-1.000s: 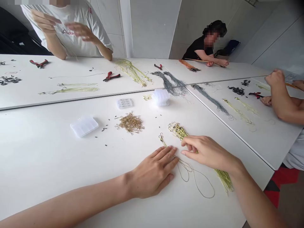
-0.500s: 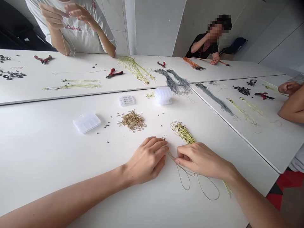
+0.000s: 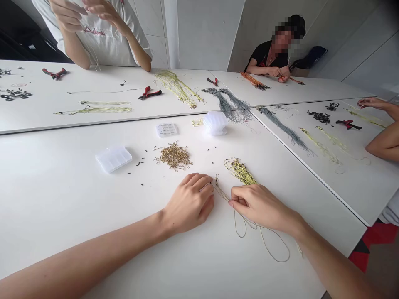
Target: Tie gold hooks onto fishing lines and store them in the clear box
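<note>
Pinched between thumb and finger of my right hand (image 3: 263,207) is a thin tan fishing line (image 3: 276,260), whose loops spread on the table below. From this pinch, strands run up to the left. One ends in a small fish hook (image 3: 217,177); another reaches the fingertips of my left hand (image 3: 190,203), which are closed on its end. What sits right under those fingertips is hidden. Just behind my right hand lies a bundle of yellow-green lines with hooks (image 3: 241,170), partly covered by it. A pile of brass-coloured metal pieces (image 3: 174,156) lies beyond my left hand.
Clear plastic boxes (image 3: 114,159) and a stack of them (image 3: 215,123) stand on the white table (image 3: 62,216), with small black bits scattered about. Grey line bundles (image 3: 283,128) and red-handled pliers (image 3: 150,93) lie on adjoining tables. Other people sit around, handling lines.
My left hand has shifted slightly left, away from the hook, which now shows clear of its fingers. My right hand stays nearly in place, still pinching the line.
</note>
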Tool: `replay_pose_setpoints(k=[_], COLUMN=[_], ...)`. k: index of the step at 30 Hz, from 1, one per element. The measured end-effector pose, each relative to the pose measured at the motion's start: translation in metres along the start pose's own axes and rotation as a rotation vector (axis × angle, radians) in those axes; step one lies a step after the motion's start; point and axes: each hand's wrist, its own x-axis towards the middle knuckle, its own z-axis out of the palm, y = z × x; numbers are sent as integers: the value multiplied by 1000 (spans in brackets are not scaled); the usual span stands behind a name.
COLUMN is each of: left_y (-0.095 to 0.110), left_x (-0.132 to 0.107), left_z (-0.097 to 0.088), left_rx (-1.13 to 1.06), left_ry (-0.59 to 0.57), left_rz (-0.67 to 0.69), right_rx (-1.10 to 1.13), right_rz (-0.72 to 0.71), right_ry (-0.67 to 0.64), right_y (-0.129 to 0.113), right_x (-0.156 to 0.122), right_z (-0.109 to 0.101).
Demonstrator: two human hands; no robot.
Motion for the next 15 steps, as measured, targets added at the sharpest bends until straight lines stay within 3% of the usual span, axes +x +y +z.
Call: replay_pose_setpoints(k=[5, 10, 15], left_y=[0, 1, -3], left_x=[1, -1, 6], left_z=[0, 2, 2], left_rx=[10, 10, 8], left_ry=[-13, -6, 12], left_rz=[32, 67, 15], right_rx=[104, 154, 178], right_rz=[44, 32, -45], right_ry=[-20, 122, 208], right_y=[2, 0, -3], right_x=[-2, 3, 10], right_z=[-7, 2, 15])
